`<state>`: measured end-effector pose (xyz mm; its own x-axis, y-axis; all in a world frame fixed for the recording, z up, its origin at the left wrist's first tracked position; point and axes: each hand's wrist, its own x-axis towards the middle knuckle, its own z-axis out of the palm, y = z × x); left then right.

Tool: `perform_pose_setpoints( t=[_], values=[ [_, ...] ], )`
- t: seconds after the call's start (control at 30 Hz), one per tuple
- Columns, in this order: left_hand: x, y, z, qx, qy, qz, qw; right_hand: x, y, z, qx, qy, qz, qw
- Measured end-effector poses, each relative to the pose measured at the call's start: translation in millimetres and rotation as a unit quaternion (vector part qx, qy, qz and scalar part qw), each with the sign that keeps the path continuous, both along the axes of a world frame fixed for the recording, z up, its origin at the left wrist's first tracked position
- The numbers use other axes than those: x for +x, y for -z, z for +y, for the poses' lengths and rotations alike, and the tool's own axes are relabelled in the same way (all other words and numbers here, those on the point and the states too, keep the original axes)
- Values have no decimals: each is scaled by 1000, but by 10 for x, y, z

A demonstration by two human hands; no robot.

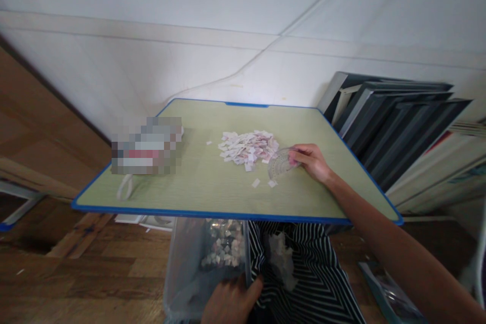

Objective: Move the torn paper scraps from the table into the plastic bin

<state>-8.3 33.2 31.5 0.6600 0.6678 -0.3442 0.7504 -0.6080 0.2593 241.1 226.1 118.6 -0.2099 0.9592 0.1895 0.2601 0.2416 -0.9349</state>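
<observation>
My right hand [310, 161] pinches a clear plastic protractor [280, 163] between thumb and fingers. The protractor's curved edge lies beside a heap of small pale paper slips [248, 148] on the green tabletop [205, 187]. Two loose slips [272, 183] rest just in front of it. Below the table's front edge, my left hand [232, 301] is closed around the near right part of the rim of a translucent plastic bin [178, 263]. Its fingertips are partly hidden. Inside the bin lie many small pale and shiny pieces [225, 243].
A blurred-out item [146, 149] with a white strap [124, 187] sits at the table's left. Dark frames or panels [398, 116] lean at the right against the wall. Crumpled translucent plastic [283, 260] lies on striped cloth [322, 273] over my lap. A cable [261, 52] runs along the wall.
</observation>
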Motion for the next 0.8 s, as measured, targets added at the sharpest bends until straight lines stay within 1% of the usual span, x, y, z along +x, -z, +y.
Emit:
perform_pose_setpoints(
  t=[0.13, 0.27, 0.37, 0.5, 0.73, 0.8],
  values=[
    [12, -37, 3, -6, 3, -6, 1000, -3, -32, -10, -32, -25, -21, 999],
    [20, -54, 4, -15, 1, 11, 1000, -7, -97, -38, -54, -63, -13, 997],
    [12, -44, -4, -9, -12, 8, 1000, -5, -169, -81, -82, -108, -32, 990],
    [1, -32, -5, -20, -9, -3, 1000, 1, -258, -143, -137, -176, -70, 972],
    [21, -75, 1, -18, -1, 11, 1000, 19, -285, -186, -154, -238, -90, 955],
    [21, -93, 1, -19, -1, 9, 1000, 20, -276, -193, -157, -243, -82, 954]
  ],
)
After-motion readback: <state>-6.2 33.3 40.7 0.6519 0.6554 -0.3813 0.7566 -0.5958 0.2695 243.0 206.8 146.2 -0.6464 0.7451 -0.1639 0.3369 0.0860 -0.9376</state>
